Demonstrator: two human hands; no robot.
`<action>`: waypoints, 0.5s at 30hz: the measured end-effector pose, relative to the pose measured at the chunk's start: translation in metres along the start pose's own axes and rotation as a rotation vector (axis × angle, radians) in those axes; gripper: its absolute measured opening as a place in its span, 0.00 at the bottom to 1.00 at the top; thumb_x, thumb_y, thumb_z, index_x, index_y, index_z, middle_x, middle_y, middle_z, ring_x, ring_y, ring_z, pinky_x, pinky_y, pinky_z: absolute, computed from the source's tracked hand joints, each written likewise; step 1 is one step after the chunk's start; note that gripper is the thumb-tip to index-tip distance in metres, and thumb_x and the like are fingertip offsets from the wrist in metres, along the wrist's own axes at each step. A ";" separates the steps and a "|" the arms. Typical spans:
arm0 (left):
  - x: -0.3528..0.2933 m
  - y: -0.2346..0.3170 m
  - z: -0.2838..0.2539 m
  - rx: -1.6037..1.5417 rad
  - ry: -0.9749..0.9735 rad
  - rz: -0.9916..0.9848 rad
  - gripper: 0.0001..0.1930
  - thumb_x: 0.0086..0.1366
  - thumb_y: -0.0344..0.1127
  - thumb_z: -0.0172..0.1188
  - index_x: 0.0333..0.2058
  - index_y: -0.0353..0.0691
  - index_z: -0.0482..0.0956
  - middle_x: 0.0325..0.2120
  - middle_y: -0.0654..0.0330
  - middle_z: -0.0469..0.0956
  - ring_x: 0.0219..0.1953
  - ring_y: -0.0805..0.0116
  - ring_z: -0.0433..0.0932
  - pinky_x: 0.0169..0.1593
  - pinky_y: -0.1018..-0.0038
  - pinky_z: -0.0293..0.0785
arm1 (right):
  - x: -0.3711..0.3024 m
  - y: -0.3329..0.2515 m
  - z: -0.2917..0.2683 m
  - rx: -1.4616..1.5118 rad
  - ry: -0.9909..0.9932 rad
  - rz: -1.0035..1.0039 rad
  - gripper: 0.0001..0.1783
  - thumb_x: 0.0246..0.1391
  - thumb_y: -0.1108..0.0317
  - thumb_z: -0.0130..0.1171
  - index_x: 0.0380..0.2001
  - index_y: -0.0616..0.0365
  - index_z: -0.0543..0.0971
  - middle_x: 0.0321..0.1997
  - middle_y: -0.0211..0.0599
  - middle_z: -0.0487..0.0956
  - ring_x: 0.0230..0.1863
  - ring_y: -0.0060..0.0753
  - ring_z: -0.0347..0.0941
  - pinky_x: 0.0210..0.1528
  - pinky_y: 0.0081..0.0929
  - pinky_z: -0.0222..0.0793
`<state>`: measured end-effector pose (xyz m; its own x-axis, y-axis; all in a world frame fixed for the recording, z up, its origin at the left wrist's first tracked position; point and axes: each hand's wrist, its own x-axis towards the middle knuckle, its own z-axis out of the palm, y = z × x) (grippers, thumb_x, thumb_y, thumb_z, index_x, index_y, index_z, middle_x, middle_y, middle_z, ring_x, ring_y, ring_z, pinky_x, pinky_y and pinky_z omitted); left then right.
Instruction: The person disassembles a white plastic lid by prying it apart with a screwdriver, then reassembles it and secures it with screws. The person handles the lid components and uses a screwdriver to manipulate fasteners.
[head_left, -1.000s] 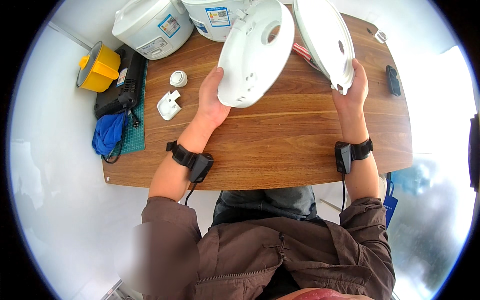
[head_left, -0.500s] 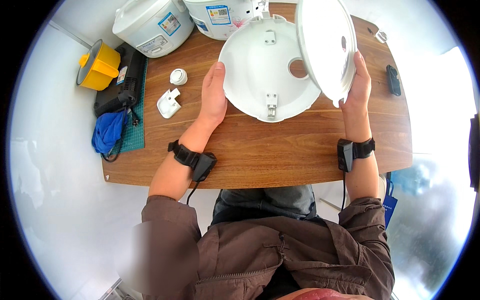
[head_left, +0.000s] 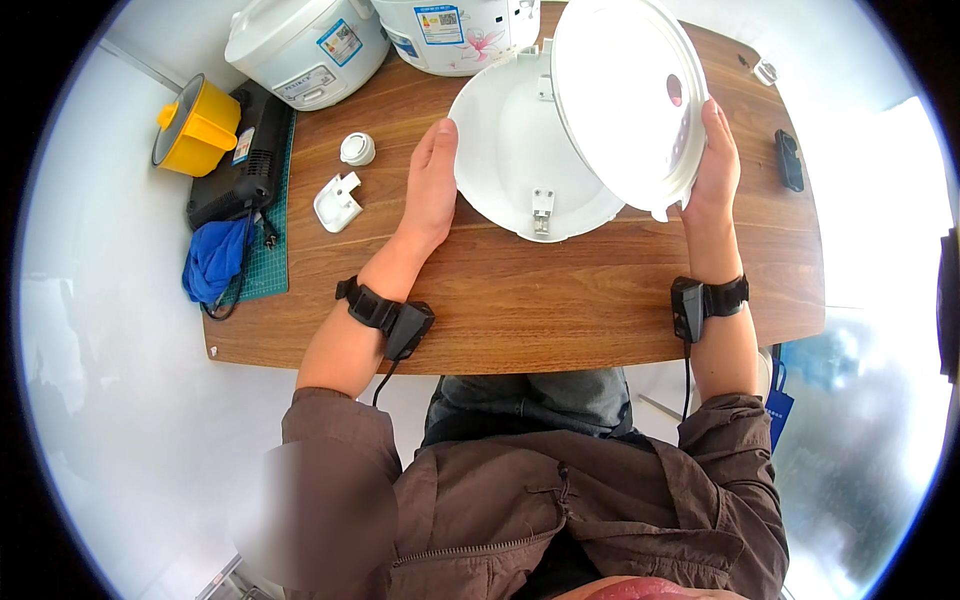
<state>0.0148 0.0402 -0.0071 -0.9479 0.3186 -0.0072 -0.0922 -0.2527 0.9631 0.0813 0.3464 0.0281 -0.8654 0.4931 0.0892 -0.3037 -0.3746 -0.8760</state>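
A shallow round white lid shell point(head_left: 500, 165), with small metal hinge brackets screwed inside, lies hollow side up on the table. My left hand point(head_left: 432, 185) grips its left rim, thumb along the edge and fingers partly hidden. A second white disc, a round lid panel point(head_left: 625, 100) with an oval hole and several small vent holes, is tilted over the shell's right half. Its right edge is held in my right hand point(head_left: 714, 165), whose fingers are mostly behind it. The panel hides the shell's right side and round opening.
Two white rice cookers point(head_left: 310, 50) point(head_left: 465, 40) stand at the back. On the left are a small white round cap point(head_left: 357, 149), a white plastic piece point(head_left: 338, 203), a black device point(head_left: 235, 165), a yellow pot point(head_left: 198, 125) and a blue cloth point(head_left: 215, 262). A black object point(head_left: 789, 160) lies far right.
The lid panel has swung left and lower over the shell, showing more of its broad face and covering the shell's round opening. My left hand stays at the shell's rim.
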 end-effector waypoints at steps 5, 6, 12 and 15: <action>0.000 0.001 -0.001 0.025 -0.011 -0.007 0.26 0.82 0.50 0.43 0.62 0.33 0.73 0.55 0.58 0.79 0.55 0.71 0.77 0.60 0.72 0.72 | 0.003 0.004 -0.003 0.018 0.010 0.011 0.22 0.75 0.59 0.47 0.61 0.65 0.72 0.49 0.41 0.82 0.46 0.31 0.82 0.49 0.30 0.83; 0.000 0.001 0.000 0.026 -0.011 -0.008 0.26 0.82 0.50 0.43 0.62 0.33 0.73 0.55 0.58 0.79 0.56 0.71 0.77 0.60 0.72 0.72 | 0.002 0.004 -0.003 0.019 0.008 0.015 0.22 0.75 0.59 0.47 0.62 0.65 0.72 0.49 0.41 0.82 0.46 0.31 0.82 0.49 0.30 0.83; 0.000 0.003 0.000 0.051 -0.026 -0.045 0.26 0.81 0.51 0.44 0.59 0.32 0.75 0.52 0.57 0.81 0.51 0.71 0.80 0.55 0.73 0.76 | 0.001 0.004 -0.002 0.014 0.035 0.029 0.23 0.75 0.58 0.48 0.62 0.66 0.71 0.50 0.42 0.81 0.47 0.32 0.82 0.50 0.30 0.83; 0.001 0.005 -0.002 0.085 -0.035 -0.086 0.27 0.81 0.52 0.45 0.58 0.32 0.76 0.50 0.56 0.82 0.49 0.72 0.81 0.53 0.73 0.77 | 0.002 0.006 -0.004 0.023 0.050 0.033 0.24 0.74 0.58 0.50 0.62 0.66 0.70 0.50 0.43 0.81 0.48 0.33 0.81 0.50 0.31 0.83</action>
<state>0.0133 0.0374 -0.0023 -0.9262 0.3679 -0.0829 -0.1453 -0.1454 0.9786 0.0795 0.3477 0.0212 -0.8542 0.5187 0.0361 -0.2849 -0.4088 -0.8670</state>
